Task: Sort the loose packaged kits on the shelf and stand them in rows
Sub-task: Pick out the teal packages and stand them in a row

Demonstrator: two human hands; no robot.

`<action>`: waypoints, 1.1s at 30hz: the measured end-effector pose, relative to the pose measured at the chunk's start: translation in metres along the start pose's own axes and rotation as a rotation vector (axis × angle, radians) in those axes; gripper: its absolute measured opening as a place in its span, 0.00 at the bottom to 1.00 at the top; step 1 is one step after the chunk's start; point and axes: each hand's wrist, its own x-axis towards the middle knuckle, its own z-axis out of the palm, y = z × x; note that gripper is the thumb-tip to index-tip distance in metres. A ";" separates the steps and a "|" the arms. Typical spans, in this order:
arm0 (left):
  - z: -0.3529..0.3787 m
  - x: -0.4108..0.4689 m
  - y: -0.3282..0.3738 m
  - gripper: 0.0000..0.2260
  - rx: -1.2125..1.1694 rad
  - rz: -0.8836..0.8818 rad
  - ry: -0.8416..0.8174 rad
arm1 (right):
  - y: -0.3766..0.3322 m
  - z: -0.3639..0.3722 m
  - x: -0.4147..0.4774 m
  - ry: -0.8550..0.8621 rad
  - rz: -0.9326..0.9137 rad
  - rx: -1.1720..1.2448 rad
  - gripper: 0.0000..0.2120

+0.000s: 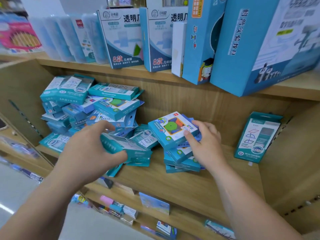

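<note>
sorting in progress: both hands on kits, one kit standing

your left hand (90, 153) has its grip closed around a teal kit (124, 146), thumb under, fingers over its far edge, apparently to lift it clear. your right hand (206, 144) pinches the circle-print kit (173, 130) atop the short stack (181, 161), likely grouping like prints. left of that grip sits the loose heap (90, 111); well right, one standing kit (256, 137) leans on the shelf (190, 184) wall.

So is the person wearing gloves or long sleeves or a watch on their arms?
No. The left hand and right hand are both bare, with no gloves or rings that I can see. Both forearms are uncovered too: no sleeves, watch or bracelet in view.
</note>
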 end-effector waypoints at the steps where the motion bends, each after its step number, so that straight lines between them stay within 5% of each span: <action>1: -0.014 0.001 0.004 0.26 -0.016 0.031 -0.043 | -0.009 -0.004 -0.002 0.000 -0.066 0.009 0.25; 3: -0.037 0.003 0.013 0.25 -0.045 0.122 -0.113 | -0.030 -0.015 -0.007 -0.084 -0.228 0.058 0.30; 7: -0.060 0.011 0.047 0.26 -0.118 0.353 -0.271 | -0.063 -0.039 -0.021 -0.589 -0.345 0.273 0.40; 10: -0.055 0.021 0.072 0.26 -0.142 0.520 -0.368 | -0.057 -0.047 -0.027 -0.680 -0.346 0.409 0.39; 18: -0.004 0.055 0.126 0.28 -0.447 0.746 -0.609 | -0.002 -0.083 -0.045 -0.491 -0.135 0.679 0.26; 23: 0.050 0.075 0.169 0.30 -0.600 0.661 -0.541 | 0.038 -0.089 -0.046 -0.046 0.035 0.672 0.14; 26: 0.093 0.083 0.194 0.29 -0.451 0.584 -0.379 | 0.056 -0.089 -0.040 0.203 0.110 0.647 0.14; 30: 0.148 0.095 0.220 0.25 -0.354 0.473 -0.373 | 0.070 -0.085 -0.032 0.317 0.216 0.598 0.14; 33: 0.178 0.107 0.233 0.10 -0.430 0.395 -0.455 | 0.087 -0.079 -0.025 0.368 0.252 0.391 0.16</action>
